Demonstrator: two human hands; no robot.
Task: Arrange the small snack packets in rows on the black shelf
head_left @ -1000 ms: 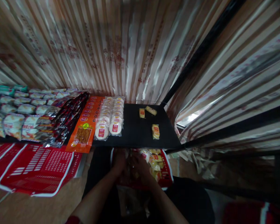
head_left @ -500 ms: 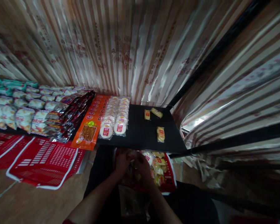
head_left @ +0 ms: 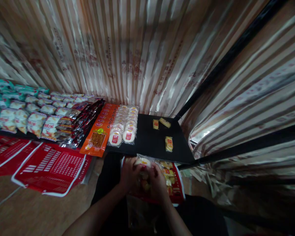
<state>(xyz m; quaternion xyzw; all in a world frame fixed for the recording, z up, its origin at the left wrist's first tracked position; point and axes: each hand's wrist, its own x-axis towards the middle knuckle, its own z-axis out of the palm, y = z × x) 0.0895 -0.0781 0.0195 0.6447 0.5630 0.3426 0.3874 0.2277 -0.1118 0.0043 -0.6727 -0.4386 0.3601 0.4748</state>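
Between my two hands is a wrapped round rice cracker (head_left: 143, 161), white with a clear wrapper. My left hand (head_left: 128, 173) is closed on its left side, thumb across the front. On its right side my right hand (head_left: 158, 180) grips the wrapper with bent fingers. Both hands are over a red basket (head_left: 179, 196) in front of my lap. Small yellow wrapped snacks (head_left: 170, 175) fill the basket's right part. Just beyond, on the black shelf (head_left: 147, 147), two rows of wrapped rice crackers (head_left: 129, 126) lie beside an orange snack bag (head_left: 96, 139).
Three small yellow packets (head_left: 169, 144) rest on the shelf's right part. Dark red packs (head_left: 76, 121) and white snack bags (head_left: 35, 123) crowd its left. Red baskets (head_left: 51, 167) stand below on the floor. A black post (head_left: 211, 72) and striped curtain (head_left: 127, 49) border the shelf.
My hands have come up slightly from inside the basket, and the rice cracker now shows between them. The camera view has shifted a little.
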